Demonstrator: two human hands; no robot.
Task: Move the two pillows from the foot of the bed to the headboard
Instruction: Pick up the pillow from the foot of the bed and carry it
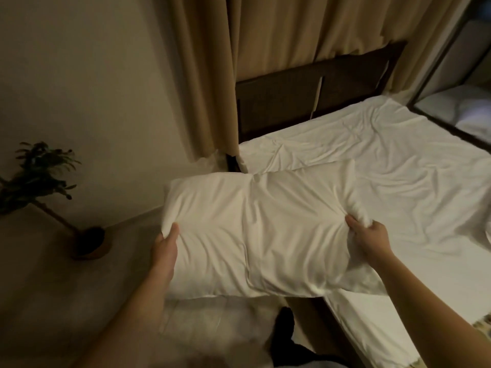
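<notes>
A white pillow [255,229] is held up in the air beside the bed, over the floor and the bed's left edge. My left hand [166,248] pinches its near left corner. My right hand [369,237] bunches the fabric at its right end. The bed [398,168] with a wrinkled white sheet stretches to the right, and its dark wooden headboard [305,94] stands at the back. A second white shape [212,314] lies below the held pillow near my feet; I cannot tell whether it is the other pillow.
Beige curtains [212,75] hang behind the headboard and down its left side. A potted plant [42,179] stands on the floor at the left by the wall. A mirror or glass panel [457,102] borders the bed's far right.
</notes>
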